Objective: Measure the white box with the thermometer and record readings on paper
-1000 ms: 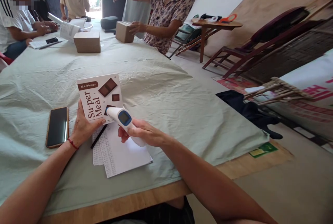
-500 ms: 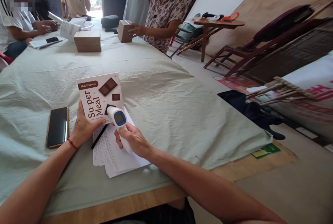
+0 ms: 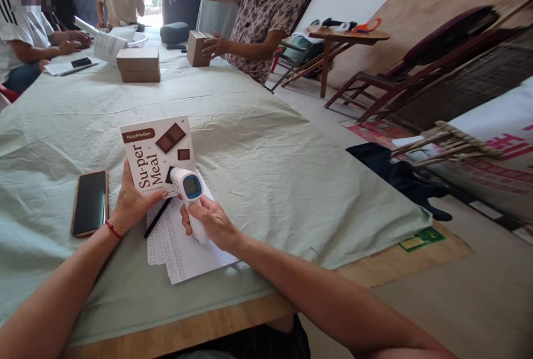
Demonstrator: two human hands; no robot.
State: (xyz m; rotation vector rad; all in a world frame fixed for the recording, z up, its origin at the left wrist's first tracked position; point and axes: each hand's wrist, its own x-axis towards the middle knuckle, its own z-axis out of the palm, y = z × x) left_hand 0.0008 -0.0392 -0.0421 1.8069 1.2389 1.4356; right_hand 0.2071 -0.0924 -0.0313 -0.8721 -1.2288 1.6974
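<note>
left hand: gripping Su-per Meal box low, toward table's near edge | right hand: wrapped round thermometer | risk: thermometer nudge could tip box

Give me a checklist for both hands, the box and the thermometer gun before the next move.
1. Left hand holding the box: ok, at its lower left.
2. Right hand holding the thermometer gun: ok, around its handle.
3. Thermometer gun pointed at the box: ok, towards its printed face.
4. Gap between the two: cannot tell from this view.
5. Screen readable: not ok, no digits can be made out.
6. Space beneath the thermometer gun bare: not ok, papers lie there.
</note>
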